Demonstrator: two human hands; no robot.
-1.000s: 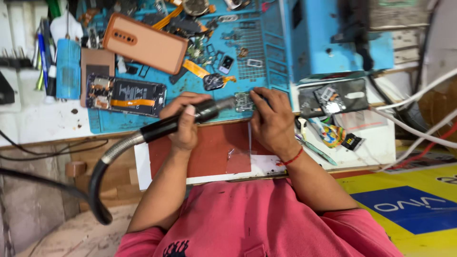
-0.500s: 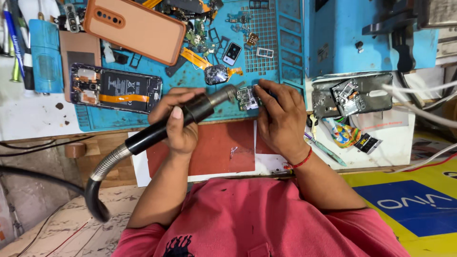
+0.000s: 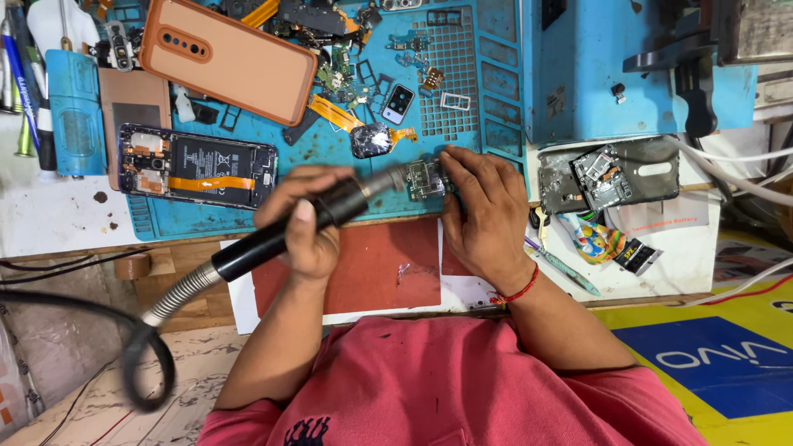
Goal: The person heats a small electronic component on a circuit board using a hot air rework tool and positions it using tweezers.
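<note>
the left hand [image 3: 307,235] had its fingers clamped round a black hot-air wand [image 3: 285,233], nozzle touching a small circuit board [image 3: 425,177] on the blue mat [image 3: 487,124]. the right hand [image 3: 483,211] fingers pinned that board down on the desk.

Hot-air handpiece [image 3: 285,231]: black cylindrical grip with a silvery metal nozzle, lying slantwise, nozzle end up and to the right, its tip right at the board. Ribbed metal hose leaves the rear of the grip, running down-left into a black cable loop. Held wrapped in the left hand [image 3: 306,223]

Small circuit board [image 3: 425,177]: greenish, with metal shields, flat at the lower edge of the blue work mat, just above the red pad. Pinned from the right by fingertips of the right hand [image 3: 487,215]
</note>
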